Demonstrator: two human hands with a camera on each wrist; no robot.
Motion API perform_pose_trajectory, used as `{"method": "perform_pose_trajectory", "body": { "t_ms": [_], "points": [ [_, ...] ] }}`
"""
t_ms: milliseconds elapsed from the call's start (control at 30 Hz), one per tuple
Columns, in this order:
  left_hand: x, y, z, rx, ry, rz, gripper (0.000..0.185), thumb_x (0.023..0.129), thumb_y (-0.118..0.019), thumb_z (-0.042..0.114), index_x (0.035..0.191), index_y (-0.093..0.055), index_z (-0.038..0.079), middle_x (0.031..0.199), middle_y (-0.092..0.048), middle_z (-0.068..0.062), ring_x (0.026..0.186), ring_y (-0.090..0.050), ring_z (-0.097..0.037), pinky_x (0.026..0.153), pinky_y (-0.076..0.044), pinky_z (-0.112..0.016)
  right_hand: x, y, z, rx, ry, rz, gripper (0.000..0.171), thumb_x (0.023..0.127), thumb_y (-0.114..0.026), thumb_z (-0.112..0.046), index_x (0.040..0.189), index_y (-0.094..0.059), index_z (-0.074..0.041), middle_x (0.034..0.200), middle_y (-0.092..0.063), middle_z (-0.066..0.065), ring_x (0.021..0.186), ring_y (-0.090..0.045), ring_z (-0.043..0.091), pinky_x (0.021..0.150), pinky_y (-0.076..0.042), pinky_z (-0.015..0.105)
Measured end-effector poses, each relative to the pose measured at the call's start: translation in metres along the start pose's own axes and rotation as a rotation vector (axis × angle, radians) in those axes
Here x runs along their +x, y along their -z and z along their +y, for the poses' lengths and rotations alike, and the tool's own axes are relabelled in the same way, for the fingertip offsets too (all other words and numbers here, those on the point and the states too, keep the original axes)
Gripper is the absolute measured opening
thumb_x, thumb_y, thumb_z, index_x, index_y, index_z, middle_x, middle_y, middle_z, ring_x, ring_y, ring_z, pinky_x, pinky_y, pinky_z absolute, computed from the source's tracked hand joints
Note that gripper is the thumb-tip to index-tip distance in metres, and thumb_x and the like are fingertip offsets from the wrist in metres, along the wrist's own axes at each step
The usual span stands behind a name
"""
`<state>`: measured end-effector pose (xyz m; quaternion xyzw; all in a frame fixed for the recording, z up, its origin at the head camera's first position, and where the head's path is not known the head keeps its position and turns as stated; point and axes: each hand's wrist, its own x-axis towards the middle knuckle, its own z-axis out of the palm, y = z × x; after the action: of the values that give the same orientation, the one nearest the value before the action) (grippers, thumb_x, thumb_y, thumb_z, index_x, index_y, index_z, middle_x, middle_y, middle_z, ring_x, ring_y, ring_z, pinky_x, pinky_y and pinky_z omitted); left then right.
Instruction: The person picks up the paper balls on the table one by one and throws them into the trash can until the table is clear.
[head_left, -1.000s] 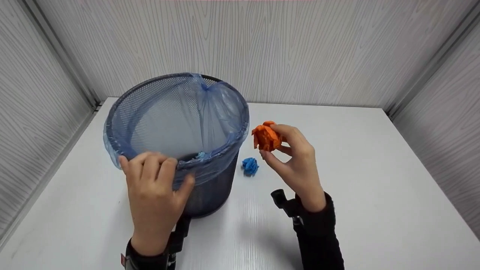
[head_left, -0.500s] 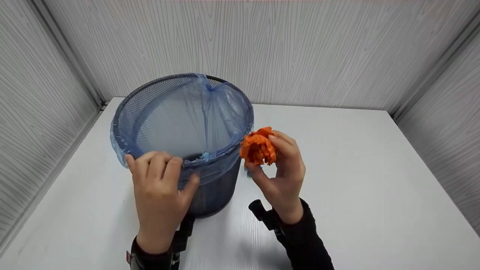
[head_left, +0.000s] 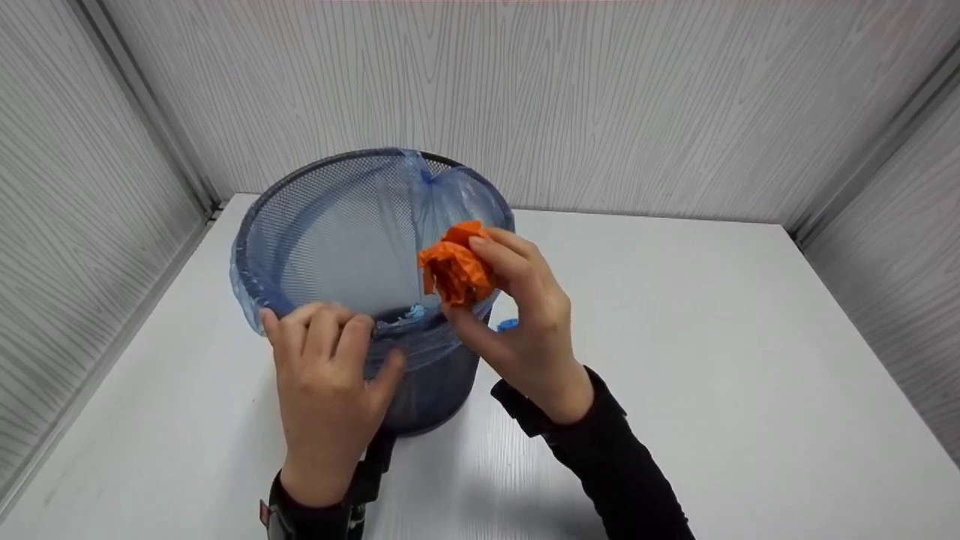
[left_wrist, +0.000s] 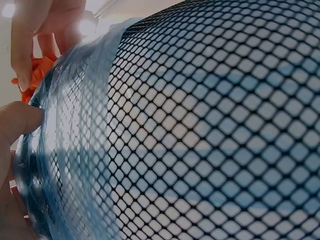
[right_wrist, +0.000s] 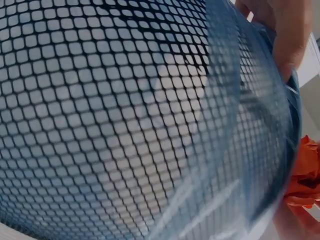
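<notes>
The crumpled orange paper ball [head_left: 456,268] is pinched between thumb and fingertips of the right hand [head_left: 525,330], the grip clamped on it, and is held above the near right part of the rim of the black mesh bin [head_left: 427,390], just inside the opening. The bin, lined with a blue plastic bag [head_left: 352,232], stands towards the back left of the white desk [head_left: 712,360]. The left hand [head_left: 326,390] is curled over the near rim, fingers on top and thumb pressed against the outer wall, its grip closed on rim and folded-over liner together; the left wrist view confirms the thumb [left_wrist: 17,125] against the film. The right wrist is bent forward, palm turned towards the bin, with the dark sleeve [head_left: 615,465] angled in from the near right. A small blue paper ball [head_left: 508,324] is partly seen on the desk just right of the bin, behind the right hand. Risks are judged as follows: with the ball so near the rim, a release could let it strike the edge and fall outside onto the desk; the light paper could cling to the fingertips or catch on the loose liner; pressure from the left hand could tip the bin or drag the liner off the rim.
</notes>
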<state>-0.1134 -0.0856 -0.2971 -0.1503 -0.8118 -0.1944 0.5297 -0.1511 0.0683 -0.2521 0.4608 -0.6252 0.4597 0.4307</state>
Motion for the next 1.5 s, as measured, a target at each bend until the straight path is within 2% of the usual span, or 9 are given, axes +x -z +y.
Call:
{"method": "perform_pose_trajectory", "body": {
  "t_ms": [300, 467, 833, 967, 1033, 1100, 1167, 1367, 1500],
  "points": [
    [0.0, -0.001, 0.0, 0.016, -0.013, -0.001, 0.022, 0.062, -0.051, 0.021, 0.068, -0.051, 0.0, 0.07, -0.045, -0.011, 0.077, -0.039, -0.029, 0.084, -0.008, -0.051, -0.002, -0.003, 0.002, -0.014, -0.057, -0.044, 0.039, 0.061, -0.06, 0.0, 0.095, -0.043, 0.008, 0.099, -0.042, 0.022, 0.09, -0.045, 0.02, 0.069, -0.039, 0.028],
    [0.002, -0.001, 0.002, 0.012, -0.019, 0.016, 0.022, 0.061, -0.051, 0.021, 0.068, -0.051, 0.0, 0.069, -0.045, -0.01, 0.076, -0.04, -0.028, 0.084, -0.009, -0.05, -0.013, -0.001, 0.009, -0.028, -0.031, -0.003, 0.037, 0.062, -0.06, 0.0, 0.095, -0.046, 0.006, 0.098, -0.044, 0.02, 0.089, -0.046, 0.021, 0.068, -0.04, 0.029],
    [0.004, -0.003, 0.004, -0.002, -0.024, 0.041, 0.019, 0.06, -0.052, 0.02, 0.067, -0.05, 0.003, 0.07, -0.046, -0.008, 0.075, -0.04, -0.028, 0.084, -0.01, -0.051, -0.061, 0.005, 0.045, -0.043, 0.026, 0.139, 0.037, 0.06, -0.062, -0.003, 0.095, -0.049, 0.003, 0.096, -0.046, 0.018, 0.085, -0.047, 0.029, 0.067, -0.039, 0.034],
    [0.002, -0.004, 0.002, -0.005, -0.021, 0.052, 0.019, 0.06, -0.052, 0.02, 0.067, -0.05, 0.003, 0.07, -0.046, -0.009, 0.076, -0.04, -0.027, 0.084, -0.01, -0.05, -0.068, 0.008, 0.055, -0.01, 0.013, 0.182, 0.036, 0.062, -0.059, -0.005, 0.094, -0.047, 0.007, 0.093, -0.046, 0.02, 0.083, -0.047, 0.03, 0.066, -0.039, 0.035],
    [0.0, -0.006, -0.001, 0.0, -0.023, 0.052, 0.02, 0.06, -0.053, 0.021, 0.067, -0.049, 0.003, 0.071, -0.046, -0.008, 0.077, -0.04, -0.027, 0.084, -0.009, -0.05, -0.072, 0.011, 0.061, -0.006, -0.025, 0.167, 0.036, 0.063, -0.058, -0.005, 0.095, -0.045, 0.007, 0.094, -0.046, 0.019, 0.084, -0.047, 0.03, 0.067, -0.039, 0.035],
    [-0.003, -0.008, -0.004, 0.007, -0.022, 0.051, 0.022, 0.06, -0.054, 0.022, 0.068, -0.049, 0.003, 0.072, -0.046, -0.008, 0.078, -0.04, -0.027, 0.084, -0.009, -0.05, -0.076, 0.014, 0.071, -0.046, -0.08, 0.103, 0.037, 0.064, -0.058, -0.006, 0.097, -0.045, 0.006, 0.097, -0.045, 0.017, 0.087, -0.046, 0.027, 0.068, -0.039, 0.033],
    [-0.005, -0.009, -0.007, 0.016, -0.021, 0.048, 0.022, 0.061, -0.055, 0.023, 0.069, -0.049, 0.003, 0.074, -0.046, -0.007, 0.079, -0.04, -0.026, 0.084, -0.008, -0.05, -0.082, 0.017, 0.083, -0.122, -0.155, -0.014, 0.037, 0.065, -0.057, -0.01, 0.098, -0.046, 0.001, 0.101, -0.043, 0.012, 0.092, -0.043, 0.021, 0.071, -0.038, 0.03],
    [-0.002, -0.005, -0.005, 0.017, -0.02, 0.032, 0.021, 0.06, -0.054, 0.021, 0.069, -0.049, 0.003, 0.072, -0.045, -0.008, 0.078, -0.039, -0.027, 0.084, -0.008, -0.05, -0.106, 0.02, 0.119, -0.392, -0.4, -0.49, 0.039, 0.066, -0.058, -0.026, 0.1, -0.047, -0.012, 0.104, -0.041, -0.002, 0.092, -0.041, 0.007, 0.071, -0.036, 0.024],
    [-0.002, -0.003, -0.003, 0.014, -0.017, 0.029, 0.02, 0.06, -0.054, 0.02, 0.07, -0.049, 0.003, 0.072, -0.045, -0.008, 0.078, -0.039, -0.027, 0.084, -0.007, -0.05, -0.124, 0.017, 0.136, -0.539, -0.468, -0.795, 0.041, 0.062, -0.061, -0.03, 0.099, -0.05, -0.013, 0.097, -0.046, -0.002, 0.084, -0.046, 0.011, 0.064, -0.038, 0.026]
  ]
}}
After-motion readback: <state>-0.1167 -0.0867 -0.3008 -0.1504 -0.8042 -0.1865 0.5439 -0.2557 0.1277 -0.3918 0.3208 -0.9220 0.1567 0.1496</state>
